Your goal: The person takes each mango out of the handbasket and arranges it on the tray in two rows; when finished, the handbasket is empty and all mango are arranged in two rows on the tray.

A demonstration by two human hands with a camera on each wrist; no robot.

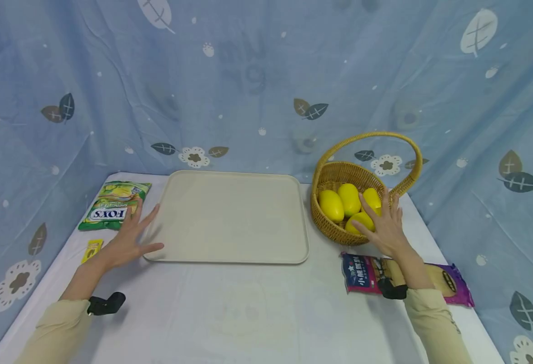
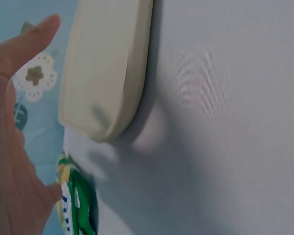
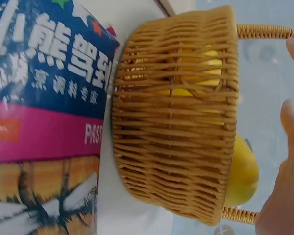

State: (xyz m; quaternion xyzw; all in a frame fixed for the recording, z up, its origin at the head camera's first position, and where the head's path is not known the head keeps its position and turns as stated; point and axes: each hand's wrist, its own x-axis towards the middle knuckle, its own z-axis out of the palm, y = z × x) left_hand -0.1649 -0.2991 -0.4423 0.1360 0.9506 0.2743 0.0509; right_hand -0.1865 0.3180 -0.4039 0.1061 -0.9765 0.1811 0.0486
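Right hand (image 1: 386,230), fingers spread, gripping nothing, near yellow fruits (image 1: 349,199) in wicker basket (image 1: 334,232) right of beige tray (image 1: 230,217); careless reach might snag handle (image 1: 371,135), tipping basket. Left hand (image 1: 132,240), fingers splayed, empty, near Fox's bag (image 1: 107,202); low sweep could nudge tray.

Tray (image 1: 230,217): one. Basket (image 1: 328,231): one. Yellow fruits (image 1: 331,206): four visible. Green bag (image 1: 111,202): one. Yellow sachet (image 1: 92,249): one. Pasta packet (image 1: 359,273): one.

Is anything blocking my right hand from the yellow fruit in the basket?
Nothing visible: the right hand hovers over the near side of the open basket, above the yellow fruit; the handle arches behind.
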